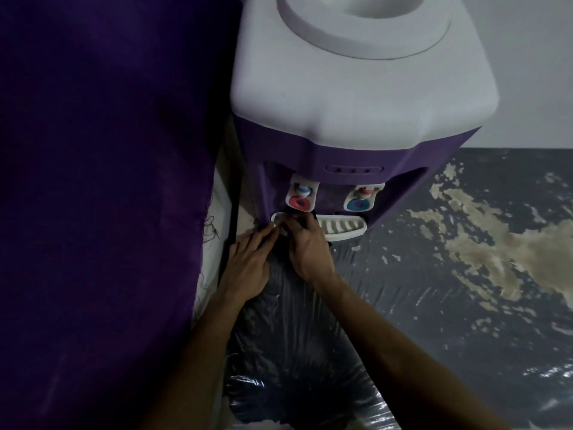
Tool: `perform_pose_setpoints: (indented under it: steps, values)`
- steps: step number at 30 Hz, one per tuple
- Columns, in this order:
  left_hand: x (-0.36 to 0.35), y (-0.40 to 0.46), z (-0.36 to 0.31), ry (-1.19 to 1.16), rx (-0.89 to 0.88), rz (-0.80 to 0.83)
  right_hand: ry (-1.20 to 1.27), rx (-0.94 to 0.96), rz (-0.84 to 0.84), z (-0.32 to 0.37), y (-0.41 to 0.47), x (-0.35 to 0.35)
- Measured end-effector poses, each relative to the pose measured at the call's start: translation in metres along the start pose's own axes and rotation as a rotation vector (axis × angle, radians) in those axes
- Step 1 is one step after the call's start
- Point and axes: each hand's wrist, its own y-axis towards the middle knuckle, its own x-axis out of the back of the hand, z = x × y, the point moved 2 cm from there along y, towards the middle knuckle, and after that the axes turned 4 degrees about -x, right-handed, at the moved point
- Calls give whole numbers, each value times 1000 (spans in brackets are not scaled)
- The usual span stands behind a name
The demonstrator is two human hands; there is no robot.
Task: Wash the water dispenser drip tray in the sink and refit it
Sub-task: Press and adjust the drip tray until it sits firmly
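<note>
A purple and white water dispenser (356, 97) stands on a counter, with a red tap (300, 201) and a blue tap (359, 203) at its front. Below the taps sits the white slotted drip tray (341, 228). My left hand (248, 262) lies with straight fingers against the tray's left end. My right hand (307, 246) has its fingers curled over the tray's left part, hiding that part. The tray's right half shows its slots.
A dark purple cloth (102, 181) fills the left side. The counter (465, 290) is dark with pale patches, and crinkled clear plastic (294, 352) covers it in front of the dispenser. A pale wall rises behind.
</note>
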Motion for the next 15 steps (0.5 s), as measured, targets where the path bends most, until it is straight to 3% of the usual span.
perform_pose_setpoints:
  steps: [3,9,15]
  values:
    - [-2,-1,2,-5,9,13,78,57,11,7,-3,-2]
    - [0,-1,0,24,18,22,-250,19,65,17,11,-10]
    - [2,-1,-8,111,37,26,-310,28,29,6,5,-6]
